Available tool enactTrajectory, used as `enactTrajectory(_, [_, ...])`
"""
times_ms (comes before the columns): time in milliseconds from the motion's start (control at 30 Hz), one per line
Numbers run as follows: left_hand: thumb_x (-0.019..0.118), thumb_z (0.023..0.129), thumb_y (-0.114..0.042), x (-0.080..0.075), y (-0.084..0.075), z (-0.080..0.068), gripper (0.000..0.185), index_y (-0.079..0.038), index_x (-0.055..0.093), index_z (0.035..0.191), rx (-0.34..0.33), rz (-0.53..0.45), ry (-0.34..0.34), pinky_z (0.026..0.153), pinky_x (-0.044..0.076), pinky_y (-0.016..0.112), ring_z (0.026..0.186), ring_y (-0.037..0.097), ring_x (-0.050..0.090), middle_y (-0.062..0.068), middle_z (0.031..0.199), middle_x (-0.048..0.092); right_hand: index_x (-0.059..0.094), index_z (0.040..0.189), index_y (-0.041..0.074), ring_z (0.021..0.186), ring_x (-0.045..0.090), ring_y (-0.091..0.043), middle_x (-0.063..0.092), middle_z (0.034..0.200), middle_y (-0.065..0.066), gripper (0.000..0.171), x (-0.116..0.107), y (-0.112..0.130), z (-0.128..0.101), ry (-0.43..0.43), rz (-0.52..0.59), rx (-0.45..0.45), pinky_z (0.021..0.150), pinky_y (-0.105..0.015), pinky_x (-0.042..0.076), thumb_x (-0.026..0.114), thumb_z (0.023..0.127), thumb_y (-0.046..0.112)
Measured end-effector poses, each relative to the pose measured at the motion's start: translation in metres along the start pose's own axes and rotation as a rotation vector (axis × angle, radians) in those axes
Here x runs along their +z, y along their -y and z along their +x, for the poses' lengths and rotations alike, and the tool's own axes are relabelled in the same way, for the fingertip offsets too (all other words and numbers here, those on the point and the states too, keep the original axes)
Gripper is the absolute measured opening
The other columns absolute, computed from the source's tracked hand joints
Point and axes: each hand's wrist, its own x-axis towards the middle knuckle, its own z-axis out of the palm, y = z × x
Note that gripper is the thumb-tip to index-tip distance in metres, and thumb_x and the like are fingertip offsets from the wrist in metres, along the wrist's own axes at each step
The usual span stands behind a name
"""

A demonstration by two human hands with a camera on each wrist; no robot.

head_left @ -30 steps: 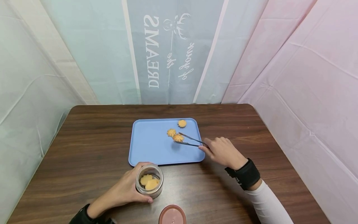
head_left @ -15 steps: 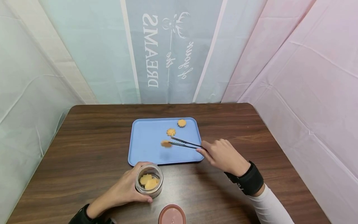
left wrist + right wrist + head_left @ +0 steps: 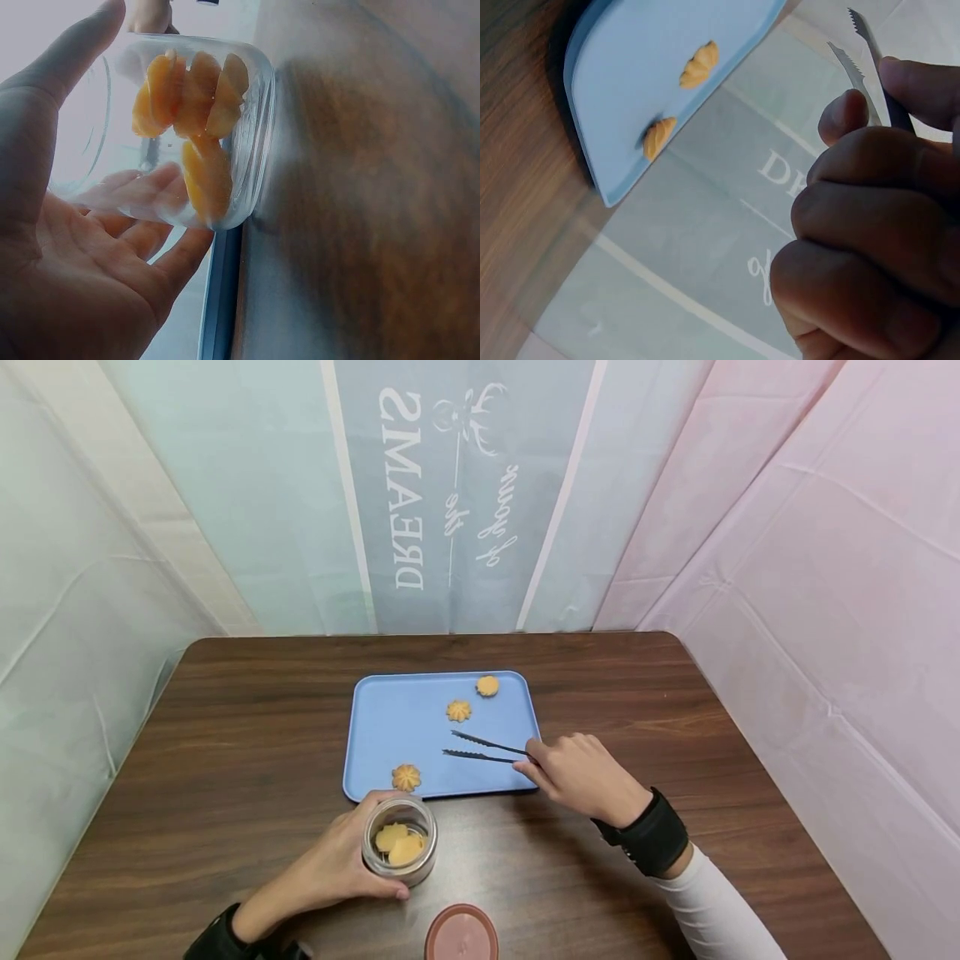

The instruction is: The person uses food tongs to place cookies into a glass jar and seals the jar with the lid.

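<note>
My left hand point(image 3: 345, 852) grips a clear glass jar point(image 3: 251, 135), thumb on one side and fingers on the other. Inside the jar lie several yellow cookies point(image 3: 202, 97). In the right hand point(image 3: 588, 777) are dark tongs point(image 3: 483, 750), pinched between thumb and forefinger. Their serrated tips stand apart over the blue tray point(image 3: 375, 727) with nothing between them. One flower-shaped cookie point(image 3: 406, 777) lies at the tray's near edge, just behind the jar. Two more, a ridged cookie point(image 3: 459, 711) and a flatter cookie point(image 3: 487, 686), sit toward the far right of the tray.
A reddish-brown lid point(image 3: 462, 935) lies on the dark wood table point(image 3: 247, 760), in front of the jar and to its right. Fabric curtains point(image 3: 292, 527) hang beyond the table on several sides.
A cookie in the tongs has travelled left and toward me; it now lies on the tray near the jar, out of the tongs. The left hand and jar hold still.
</note>
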Motion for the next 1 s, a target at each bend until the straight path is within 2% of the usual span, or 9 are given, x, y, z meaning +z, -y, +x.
enactTrajectory(300, [0.103, 0.063, -0.037, 0.000, -0.001, 0.001, 0.100, -0.014, 0.051, 0.144, 0.015, 0.008, -0.004, 0.103, 0.053, 0.035, 0.120, 0.026, 0.067, -0.001, 0.136, 0.065, 0.048, 0.075, 0.017, 0.044, 0.027, -0.003, 0.023, 0.055, 0.012, 0.039, 0.013, 0.013, 0.010, 0.057, -0.004, -0.021, 0.046, -0.022, 0.015, 0.067, 0.105, 0.035])
enactTrajectory(500, [0.103, 0.063, -0.035, -0.001, -0.001, 0.002, 0.099, -0.014, 0.050, 0.144, 0.016, 0.002, -0.002, 0.103, 0.053, 0.034, 0.121, 0.025, 0.066, 0.000, 0.137, 0.064, 0.047, 0.074, 0.018, 0.044, 0.028, -0.004, 0.024, 0.055, 0.011, 0.041, 0.024, 0.018, 0.016, 0.064, -0.017, -0.029, 0.045, -0.023, 0.016, 0.067, 0.105, 0.036])
enactTrajectory(1000, [0.103, 0.063, -0.037, -0.002, -0.002, 0.000, 0.100, -0.014, 0.050, 0.145, 0.011, 0.009, -0.003, 0.102, 0.053, 0.036, 0.120, 0.025, 0.066, -0.001, 0.137, 0.064, 0.049, 0.073, 0.018, 0.047, 0.045, -0.014, 0.037, 0.053, 0.007, 0.042, 0.041, 0.036, 0.034, 0.099, -0.083, -0.083, 0.044, -0.032, 0.034, 0.064, 0.105, 0.040])
